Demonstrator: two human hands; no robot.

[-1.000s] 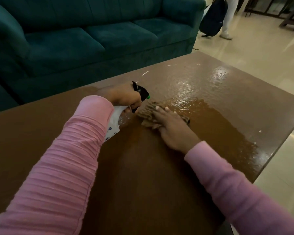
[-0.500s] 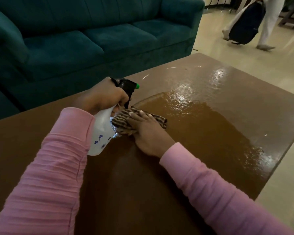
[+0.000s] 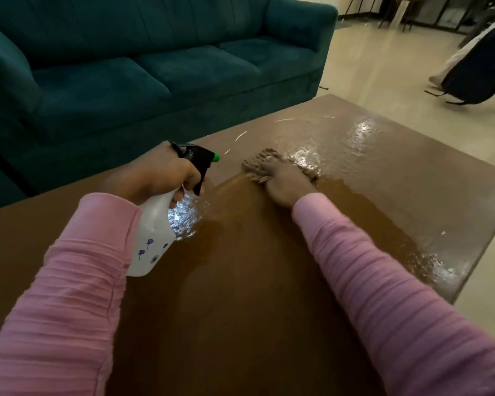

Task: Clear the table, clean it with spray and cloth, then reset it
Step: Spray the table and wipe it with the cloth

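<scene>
My left hand [image 3: 157, 172] grips the neck of a white spray bottle [image 3: 155, 235] with a black trigger and green nozzle, held tilted just above the brown table [image 3: 240, 310]. My right hand [image 3: 286, 181] presses flat on a striped brown cloth [image 3: 259, 164] at the middle of the table, further out than the bottle. The tabletop is wet and shiny around the cloth and along the right side. Both forearms wear pink ribbed sleeves.
A teal sofa [image 3: 155, 67] stands close behind the table's far edge. Pale tiled floor [image 3: 383, 72] lies to the right. A person with a dark bag [image 3: 480, 72] walks past at the upper right. Small white scraps [image 3: 285, 120] lie near the table's far edge.
My right hand has slid the cloth away from the bottle, forward and to the right across the wet patch. The bottle stays in my left hand. The passer-by has moved right.
</scene>
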